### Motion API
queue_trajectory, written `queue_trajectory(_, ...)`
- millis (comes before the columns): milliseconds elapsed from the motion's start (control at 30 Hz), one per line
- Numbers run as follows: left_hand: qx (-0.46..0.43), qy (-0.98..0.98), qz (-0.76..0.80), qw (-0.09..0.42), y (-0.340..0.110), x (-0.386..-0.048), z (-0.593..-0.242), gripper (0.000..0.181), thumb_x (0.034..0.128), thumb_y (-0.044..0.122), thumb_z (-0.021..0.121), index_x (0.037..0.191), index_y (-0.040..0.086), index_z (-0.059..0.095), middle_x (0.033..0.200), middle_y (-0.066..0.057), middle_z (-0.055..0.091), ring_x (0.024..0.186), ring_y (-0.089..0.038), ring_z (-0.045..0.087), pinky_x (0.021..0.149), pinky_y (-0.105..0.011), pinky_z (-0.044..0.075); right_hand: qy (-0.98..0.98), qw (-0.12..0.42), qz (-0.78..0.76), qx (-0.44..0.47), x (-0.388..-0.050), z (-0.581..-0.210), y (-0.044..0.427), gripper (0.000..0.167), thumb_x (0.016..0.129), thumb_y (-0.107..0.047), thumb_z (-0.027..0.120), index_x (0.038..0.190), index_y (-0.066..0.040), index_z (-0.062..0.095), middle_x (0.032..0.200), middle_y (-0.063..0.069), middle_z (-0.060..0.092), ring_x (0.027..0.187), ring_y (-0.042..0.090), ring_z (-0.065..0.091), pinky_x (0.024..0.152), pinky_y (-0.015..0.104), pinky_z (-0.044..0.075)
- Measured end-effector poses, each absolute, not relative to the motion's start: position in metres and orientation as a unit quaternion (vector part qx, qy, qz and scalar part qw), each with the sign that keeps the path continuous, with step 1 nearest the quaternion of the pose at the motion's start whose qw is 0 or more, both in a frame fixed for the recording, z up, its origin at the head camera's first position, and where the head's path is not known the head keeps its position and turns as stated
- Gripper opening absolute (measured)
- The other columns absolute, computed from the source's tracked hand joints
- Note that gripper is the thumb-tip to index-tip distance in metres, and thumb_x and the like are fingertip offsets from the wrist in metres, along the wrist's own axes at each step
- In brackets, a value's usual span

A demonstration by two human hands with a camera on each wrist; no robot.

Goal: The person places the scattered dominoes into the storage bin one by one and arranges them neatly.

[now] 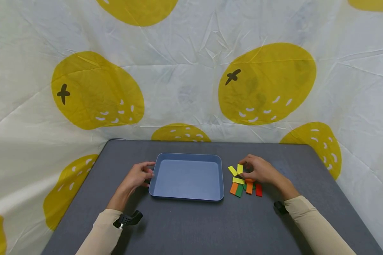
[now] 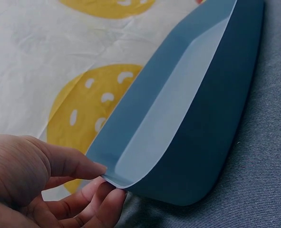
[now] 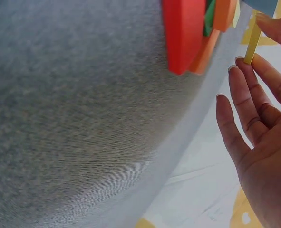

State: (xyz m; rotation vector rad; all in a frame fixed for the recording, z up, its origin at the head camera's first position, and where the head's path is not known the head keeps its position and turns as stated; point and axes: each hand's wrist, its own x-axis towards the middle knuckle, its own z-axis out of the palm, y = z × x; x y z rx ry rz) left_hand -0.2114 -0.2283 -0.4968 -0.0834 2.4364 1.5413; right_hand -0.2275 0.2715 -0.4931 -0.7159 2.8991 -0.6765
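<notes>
A shallow blue-grey tray (image 1: 188,179) lies on the table with nothing in it. My left hand (image 1: 139,176) pinches its left rim, thumb on the inner side and fingers outside, as the left wrist view shows. To the right of the tray, my right hand (image 1: 258,169) pinches a thin yellow block (image 3: 252,45) between thumb and fingertips. Below and beside that hand lie more flat blocks: yellow ones (image 1: 238,181), orange ones (image 1: 234,188), green ones (image 1: 239,191) and a red one (image 1: 259,190). The right hand hides part of the pile.
The dark grey table (image 1: 191,226) carries the tray and blocks. Behind it hangs a white cloth (image 1: 185,92) with big yellow fruit shapes, reaching down to the table's far edge. A black band (image 1: 127,219) sits on the left wrist, another (image 1: 280,208) on the right.
</notes>
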Motion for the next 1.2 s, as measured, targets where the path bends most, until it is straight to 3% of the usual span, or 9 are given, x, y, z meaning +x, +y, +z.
queue_trajectory(367, -0.03, 0.837, 0.53, 0.132, -0.228, -0.211, -0.494, 0.051, 0.0934, 0.0, 0.065, 0.144, 0.005, 0.056, 0.108, -0.017, 0.06, 0.087, -0.026, 0.063, 0.062, -0.039, 0.06, 0.939, 0.042, -0.241, -0.243, -0.227, -0.484, 0.263, 0.039, 0.086, -0.031, 0.08, 0.12, -0.012, 0.071, 0.112, 0.001, 0.065, 0.097, 0.022, 0.064, 0.08, 0.038, 0.054)
queue_trajectory(667, -0.034, 0.833, 0.535, 0.137, -0.227, -0.213, -0.492, 0.052, 0.0938, -0.001, 0.062, 0.145, 0.005, 0.054, 0.11, -0.019, 0.061, 0.087, -0.026, 0.063, 0.063, -0.039, 0.059, 0.923, 0.044, -0.266, -0.273, -0.229, -0.467, 0.248, 0.037, 0.088, -0.027, 0.079, 0.12, -0.013, 0.069, 0.114, 0.001, 0.064, 0.099, 0.023, 0.065, 0.083, 0.042, 0.056)
queue_trajectory(1200, -0.032, 0.834, 0.534, 0.137, -0.226, -0.213, -0.492, 0.051, 0.0945, -0.001, 0.061, 0.145, 0.005, 0.054, 0.111, -0.021, 0.06, 0.09, -0.028, 0.063, 0.062, -0.038, 0.059, 0.904, 0.036, -0.293, -0.309, -0.231, -0.458, 0.23, 0.039, 0.088, -0.033, 0.079, 0.12, -0.013, 0.069, 0.114, 0.0, 0.066, 0.1, 0.028, 0.066, 0.086, 0.049, 0.056)
